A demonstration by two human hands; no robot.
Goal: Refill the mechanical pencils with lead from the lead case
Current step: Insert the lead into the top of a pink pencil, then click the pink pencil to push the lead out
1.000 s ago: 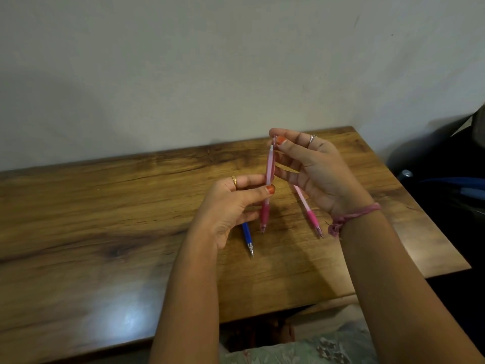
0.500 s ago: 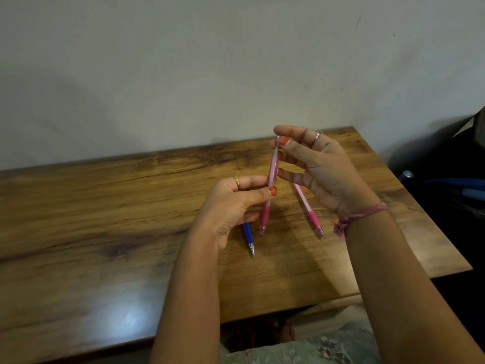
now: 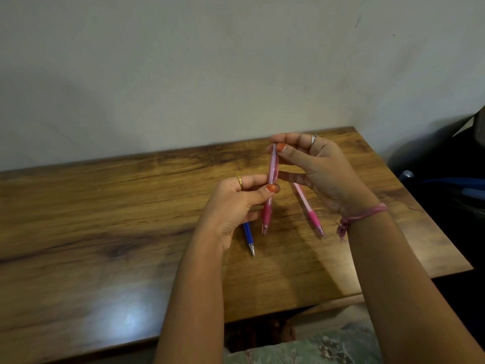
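My left hand (image 3: 236,203) grips a pink mechanical pencil (image 3: 270,190) at mid-barrel, holding it nearly upright with the tip down just above the wooden table (image 3: 105,219). My right hand (image 3: 317,166) pinches the pencil's top end between thumb and forefinger. A second pink pencil (image 3: 311,214) lies on the table under my right hand, tip toward me. A blue pencil (image 3: 248,236) lies partly hidden under my left hand. No lead case shows.
The table ends at a pale wall at the back and at its right edge, beyond which dark objects (image 3: 446,179) stand. A patterned cloth (image 3: 315,348) shows below the table's near edge.
My right hand has shifted slightly up and right at the pencil's top. The pencil leans a little more. My left hand's grip stays the same.
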